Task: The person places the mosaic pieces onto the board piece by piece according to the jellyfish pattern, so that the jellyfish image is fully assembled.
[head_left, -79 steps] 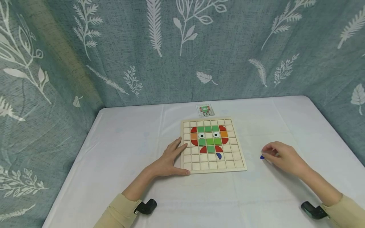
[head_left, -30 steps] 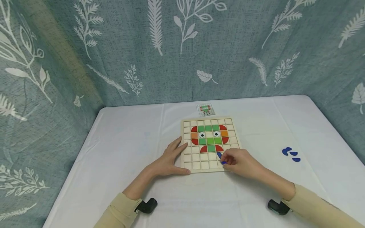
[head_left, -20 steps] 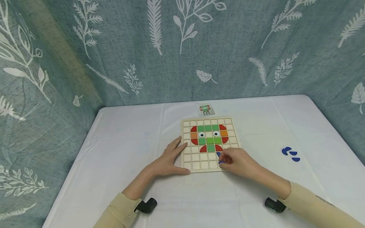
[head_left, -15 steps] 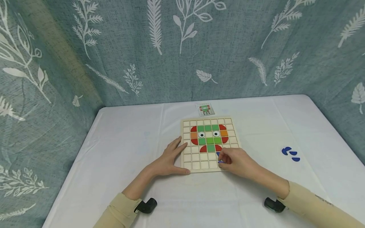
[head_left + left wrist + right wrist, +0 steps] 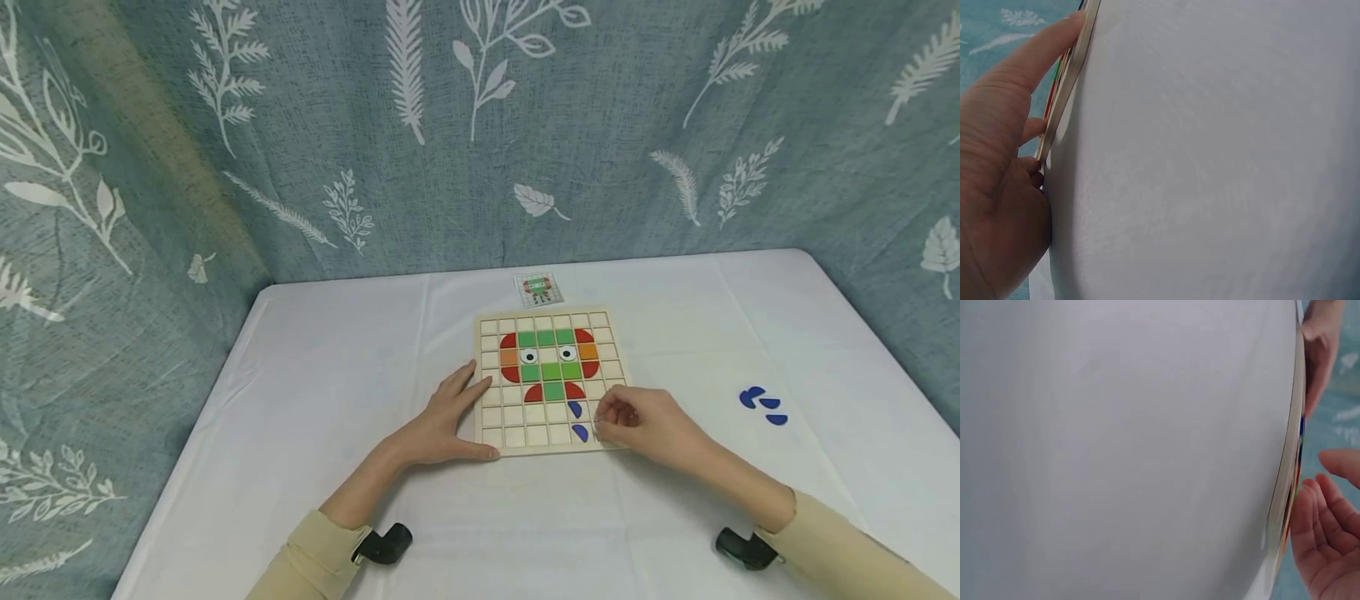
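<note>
A pale wooden grid board (image 5: 515, 437) lies flat on the table, with red, green and orange pieces and two eye tiles set in a face-like pattern. Two blue half-round pieces are on its lower part, the upper one (image 5: 575, 409) below the right red piece and the lower one (image 5: 581, 433) one row nearer. My left hand (image 5: 448, 421) rests spread along the board's left edge, thumb at the near corner. Over the board's lower right cells is my right hand (image 5: 651, 423), fingers loosely bent. In the right wrist view, its thumb and fingers (image 5: 1302, 515) are apart with nothing between them.
Several loose blue half-round pieces (image 5: 769, 403) lie on the white tablecloth (image 5: 360, 350) to the right. Behind the board is a small picture card (image 5: 538, 289) with a similar pattern. A patterned curtain (image 5: 450, 208) hangs along the table's back and sides.
My right hand brought a blue half-round piece from the right to the board, let it go in the bottom row and drew slightly right. My left hand stayed at the board's edge.
</note>
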{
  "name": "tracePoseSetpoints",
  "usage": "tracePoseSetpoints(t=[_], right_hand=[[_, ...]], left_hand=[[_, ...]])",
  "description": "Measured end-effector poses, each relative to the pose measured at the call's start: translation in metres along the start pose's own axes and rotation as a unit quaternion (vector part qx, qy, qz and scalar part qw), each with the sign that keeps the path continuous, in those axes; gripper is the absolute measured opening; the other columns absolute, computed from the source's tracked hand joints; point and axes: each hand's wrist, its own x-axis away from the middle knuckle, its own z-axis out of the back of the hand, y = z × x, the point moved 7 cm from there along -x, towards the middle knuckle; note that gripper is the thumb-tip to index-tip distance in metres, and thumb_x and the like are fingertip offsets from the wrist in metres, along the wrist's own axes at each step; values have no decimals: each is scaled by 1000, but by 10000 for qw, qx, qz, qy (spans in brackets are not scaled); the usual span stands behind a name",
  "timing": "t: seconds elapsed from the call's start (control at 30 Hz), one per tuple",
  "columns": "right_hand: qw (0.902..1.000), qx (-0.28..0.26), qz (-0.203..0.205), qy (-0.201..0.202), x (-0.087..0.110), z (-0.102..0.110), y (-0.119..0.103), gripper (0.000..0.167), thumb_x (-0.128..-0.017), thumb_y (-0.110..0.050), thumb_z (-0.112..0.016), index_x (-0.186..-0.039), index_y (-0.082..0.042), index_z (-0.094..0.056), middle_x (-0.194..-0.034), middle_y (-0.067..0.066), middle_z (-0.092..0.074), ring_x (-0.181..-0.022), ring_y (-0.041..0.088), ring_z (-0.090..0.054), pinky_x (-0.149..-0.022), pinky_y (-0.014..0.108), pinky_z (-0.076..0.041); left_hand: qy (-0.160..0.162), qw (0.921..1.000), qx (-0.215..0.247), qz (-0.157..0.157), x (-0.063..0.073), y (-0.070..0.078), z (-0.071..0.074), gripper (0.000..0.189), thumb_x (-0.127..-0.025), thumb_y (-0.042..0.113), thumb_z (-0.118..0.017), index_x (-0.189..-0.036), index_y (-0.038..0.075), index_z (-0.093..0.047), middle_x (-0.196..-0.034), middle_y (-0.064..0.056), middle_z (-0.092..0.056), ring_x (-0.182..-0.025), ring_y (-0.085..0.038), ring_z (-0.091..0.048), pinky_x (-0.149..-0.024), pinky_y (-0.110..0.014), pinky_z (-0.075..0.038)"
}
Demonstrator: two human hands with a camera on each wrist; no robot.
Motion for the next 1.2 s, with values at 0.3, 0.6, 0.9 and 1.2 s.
tracePoseSetpoints(t=[0.3,0.6,0.9,1.2], right_hand=[[9939,709,-540,655,24,55,41,12,-86,-11,-75,-97,-10,-70,-88,-3,-66,-81,15,-59,-71,32,-53],[9819,1311,-991,939,56,110,85,19,-85,-3,-71,-103,3,-68,-97,19,-64,-86,33,-61,-68,40,-52],[9795,1358,-1279,760,67,119,109,23,-84,2,-64,-106,9,-65,-107,32,-59,-93,47,-59,-71,54,-52],[9801,1413,-1176,744,58,118,107,17,-85,-1,-68,-101,6,-67,-82,6,-65,-76,21,-57,-62,32,-46]], left_hand=[[21,10000,50,5,2,1,1,105,-74,43,-84,-155,11,-26,-163,-9,0,-148,-32,3,-113,-59,-14],[26,10000,84,19,2,1,1,105,-73,43,-84,-155,11,-27,-163,-9,0,-148,-32,2,-113,-59,-13],[-4,9999,62,93,1,2,1,105,-73,44,-84,-155,12,-27,-163,-7,0,-148,-31,3,-113,-58,-13],[0,9999,13,115,1,1,0,105,-73,45,-84,-155,12,-27,-163,-7,0,-148,-30,2,-114,-58,-14]])
